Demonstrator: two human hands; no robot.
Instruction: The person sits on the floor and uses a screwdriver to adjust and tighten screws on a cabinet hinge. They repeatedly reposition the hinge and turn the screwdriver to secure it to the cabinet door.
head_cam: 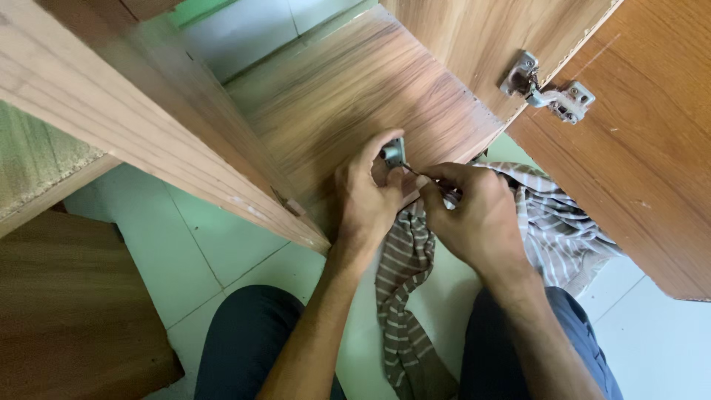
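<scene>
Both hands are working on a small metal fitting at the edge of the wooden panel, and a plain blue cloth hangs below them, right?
Not quite: the cloth is brown-and-white striped, not plain blue. The head view shows it. The left hand and right hand are indeed at the small metal fitting on the wooden panel edge.

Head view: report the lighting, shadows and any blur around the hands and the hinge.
Head view: soft, even daylight with no harsh glare; the left hand and right hand are sharp, casting only faint shadow on the wood panel; the metal hinge shows a mild sheen; the near board at upper left is soft and looms large.
</scene>
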